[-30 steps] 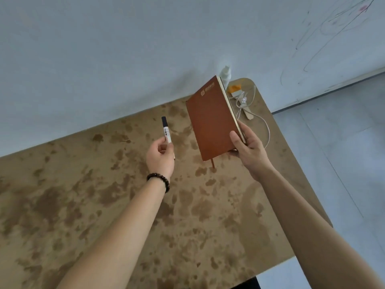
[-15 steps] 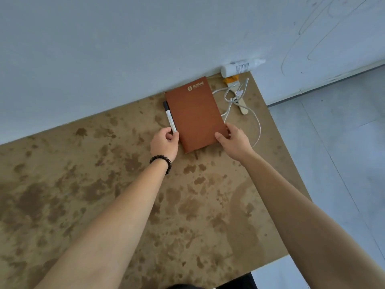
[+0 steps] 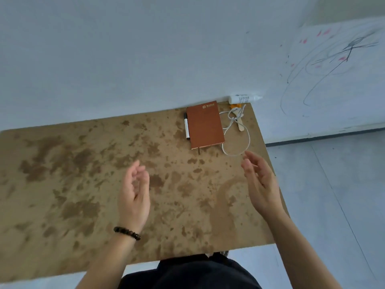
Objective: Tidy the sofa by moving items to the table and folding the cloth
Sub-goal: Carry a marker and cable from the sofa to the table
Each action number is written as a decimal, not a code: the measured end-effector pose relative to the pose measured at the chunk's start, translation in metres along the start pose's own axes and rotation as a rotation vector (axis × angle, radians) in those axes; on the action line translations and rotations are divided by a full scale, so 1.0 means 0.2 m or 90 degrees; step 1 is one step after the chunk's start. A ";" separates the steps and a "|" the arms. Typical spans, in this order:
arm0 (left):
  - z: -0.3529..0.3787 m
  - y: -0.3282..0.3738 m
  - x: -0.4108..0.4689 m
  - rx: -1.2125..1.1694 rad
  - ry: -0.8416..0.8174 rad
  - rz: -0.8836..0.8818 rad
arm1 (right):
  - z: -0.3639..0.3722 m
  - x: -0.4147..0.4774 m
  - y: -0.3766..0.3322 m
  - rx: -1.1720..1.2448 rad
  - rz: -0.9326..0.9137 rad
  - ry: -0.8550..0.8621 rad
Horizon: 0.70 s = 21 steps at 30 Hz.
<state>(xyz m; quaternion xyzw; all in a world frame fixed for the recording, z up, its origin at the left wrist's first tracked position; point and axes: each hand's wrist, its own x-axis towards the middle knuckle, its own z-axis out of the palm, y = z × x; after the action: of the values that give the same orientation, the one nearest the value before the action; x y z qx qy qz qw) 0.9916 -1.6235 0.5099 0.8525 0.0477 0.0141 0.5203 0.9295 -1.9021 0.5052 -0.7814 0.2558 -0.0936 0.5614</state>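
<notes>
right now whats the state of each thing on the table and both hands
notebook: closed, flat on the table
marker: capped, lying beside the notebook
white bottle: on its side by the wall
white cord: loosely looped
wooden stick: flat, under the cord
left hand: open, empty
right hand: open, empty

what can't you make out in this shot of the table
- Sofa and cloth: outside the head view.
- Bottle label: print too small.
- Notebook logo: too small to read.
- Orange item: mostly hidden behind the cord.
- Left hand and right hand: motion-blurred fingers.
</notes>
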 end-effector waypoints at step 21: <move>-0.95 -0.43 -2.08 -0.008 0.608 -0.261 | 0.21 -1.23 0.11 0.014 -0.210 -0.407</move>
<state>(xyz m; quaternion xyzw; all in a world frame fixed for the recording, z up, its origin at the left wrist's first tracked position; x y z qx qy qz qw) 0.5572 -1.4561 0.5310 0.7212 0.4459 0.2993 0.4376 0.7314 -1.7482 0.5052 -0.7961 -0.0634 0.0637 0.5985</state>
